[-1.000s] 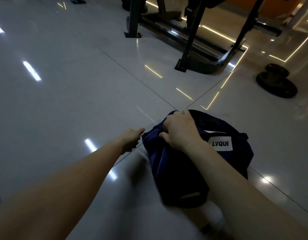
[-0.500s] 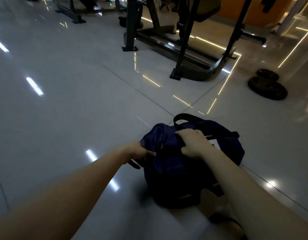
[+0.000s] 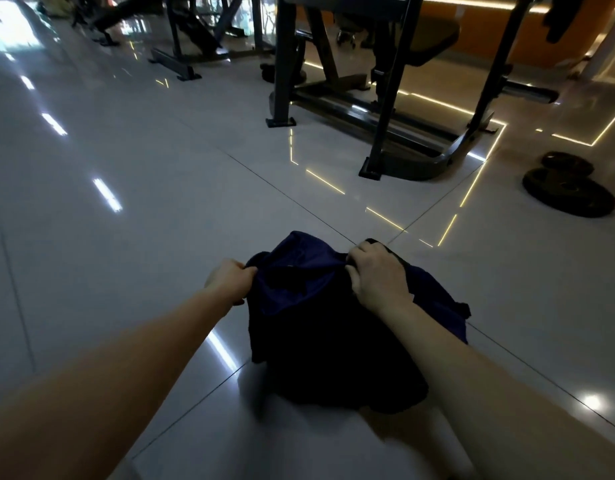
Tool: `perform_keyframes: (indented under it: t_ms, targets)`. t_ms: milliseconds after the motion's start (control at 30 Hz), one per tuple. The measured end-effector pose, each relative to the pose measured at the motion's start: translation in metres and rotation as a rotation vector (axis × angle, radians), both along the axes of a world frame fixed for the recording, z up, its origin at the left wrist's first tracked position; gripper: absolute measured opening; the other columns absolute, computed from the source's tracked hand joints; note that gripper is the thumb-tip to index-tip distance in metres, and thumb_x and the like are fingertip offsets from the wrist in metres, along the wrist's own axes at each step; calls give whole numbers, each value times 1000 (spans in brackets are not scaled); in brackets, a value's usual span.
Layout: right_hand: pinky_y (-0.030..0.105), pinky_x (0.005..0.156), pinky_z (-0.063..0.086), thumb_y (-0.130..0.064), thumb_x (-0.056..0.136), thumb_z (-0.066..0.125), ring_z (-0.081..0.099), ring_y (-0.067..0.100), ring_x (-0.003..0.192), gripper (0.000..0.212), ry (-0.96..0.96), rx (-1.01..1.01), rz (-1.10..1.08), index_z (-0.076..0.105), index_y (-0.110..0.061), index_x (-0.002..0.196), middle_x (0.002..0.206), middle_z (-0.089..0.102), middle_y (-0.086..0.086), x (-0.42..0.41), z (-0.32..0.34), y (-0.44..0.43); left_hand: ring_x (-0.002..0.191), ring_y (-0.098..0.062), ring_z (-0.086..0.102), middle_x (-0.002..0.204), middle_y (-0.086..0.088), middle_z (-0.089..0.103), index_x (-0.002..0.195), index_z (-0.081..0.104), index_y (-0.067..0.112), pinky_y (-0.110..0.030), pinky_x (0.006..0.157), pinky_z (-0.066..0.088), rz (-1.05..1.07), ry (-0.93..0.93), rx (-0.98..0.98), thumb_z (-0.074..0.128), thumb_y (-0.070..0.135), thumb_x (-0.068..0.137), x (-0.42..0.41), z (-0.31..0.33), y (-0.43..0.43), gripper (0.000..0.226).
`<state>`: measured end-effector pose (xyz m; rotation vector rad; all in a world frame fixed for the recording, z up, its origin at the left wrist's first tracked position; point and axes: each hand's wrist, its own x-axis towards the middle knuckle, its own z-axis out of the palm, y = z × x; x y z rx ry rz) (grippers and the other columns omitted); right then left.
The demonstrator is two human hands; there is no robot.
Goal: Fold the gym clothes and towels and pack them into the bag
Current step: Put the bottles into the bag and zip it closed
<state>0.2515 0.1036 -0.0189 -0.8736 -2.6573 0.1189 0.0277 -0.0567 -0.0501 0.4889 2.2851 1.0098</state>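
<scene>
A dark navy bag (image 3: 319, 344) sits on the glossy tiled floor just in front of me. My left hand (image 3: 229, 283) pinches the bag's fabric at its left top edge. My right hand (image 3: 377, 277) is closed on the fabric at the right of the top, next to a dark strap. Between the two hands the top fabric is stretched, showing a lighter blue fold. Whatever is inside the bag is hidden, and no loose clothes or towels show on the floor.
A black gym machine frame (image 3: 385, 109) stands on the floor beyond the bag. Two dark weight plates (image 3: 569, 192) lie at the right. More equipment feet (image 3: 176, 65) stand at the far left back. Open tile floor (image 3: 108, 209) stretches to the left.
My left hand has taken hold of the bag's left edge, and my right hand has shifted to the top right. The bag's white label no longer shows. The view has tilted upward.
</scene>
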Motion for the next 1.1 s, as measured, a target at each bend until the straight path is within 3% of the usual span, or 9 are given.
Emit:
perform_keyframes:
  t_ms: [167,300,400,500,633,767,867,1000,1100]
  targets:
    - [41,97,45,-28,92,61,50,25,118,37,-154,-186,7,55,-18,127,130,54,3,-23,11,4,106,-42,65,119,-26,65,123,62,-3,-46,82,59,200,3,-187,51,18,99,-40,-22,-30,34]
    - [48,101,43,-43,82,63,50,33,123,67,-485,-305,-254,41,-19,140,135,51,10,13,8,20,109,-37,57,128,-17,52,131,48,6,-44,88,50,176,357,-214,52,25,98,-24,-6,-32,38]
    - [49,105,43,-37,86,59,49,35,127,66,-552,-425,-325,36,-23,146,142,49,9,46,-13,29,125,-32,49,139,-8,49,139,50,18,-45,103,42,-162,703,13,59,48,94,-1,0,-21,54]
    - [48,106,43,-34,94,57,47,32,131,69,-540,-440,-280,27,-28,155,145,47,7,65,-35,33,139,-24,38,145,2,50,135,57,28,-45,115,28,-524,864,-161,61,61,87,14,-3,-8,58]
    - [44,104,41,-37,98,57,44,29,129,47,-540,-250,-251,47,-29,143,138,49,7,69,-51,36,115,-20,51,111,6,66,102,72,28,-37,101,33,-585,1137,-304,52,40,94,8,-11,-13,25]
    - [42,103,40,-33,95,59,46,28,124,33,-500,-152,-197,56,-24,127,132,49,6,61,-50,42,105,-21,55,99,7,63,90,65,26,-36,90,36,-576,1060,-286,51,33,95,-7,-12,-18,16]
    - [46,107,38,-30,91,64,45,31,130,59,-542,-266,-199,39,-19,143,139,48,7,56,-51,46,104,-23,56,105,5,62,101,54,27,-38,91,38,-608,1018,-299,53,40,93,-6,-11,-15,16]
    - [36,89,44,-21,90,58,62,28,108,12,-614,-228,-181,53,-19,101,100,60,3,57,-61,48,109,-21,55,114,4,59,117,54,26,-35,92,38,-632,1096,-411,53,30,94,-3,-17,-16,23]
    - [30,78,45,-17,89,54,65,24,94,6,-572,-141,-195,50,-19,92,93,60,0,66,-60,50,105,-21,56,110,3,59,108,57,24,-33,87,39,-634,1086,-451,52,26,94,-10,-16,-15,15]
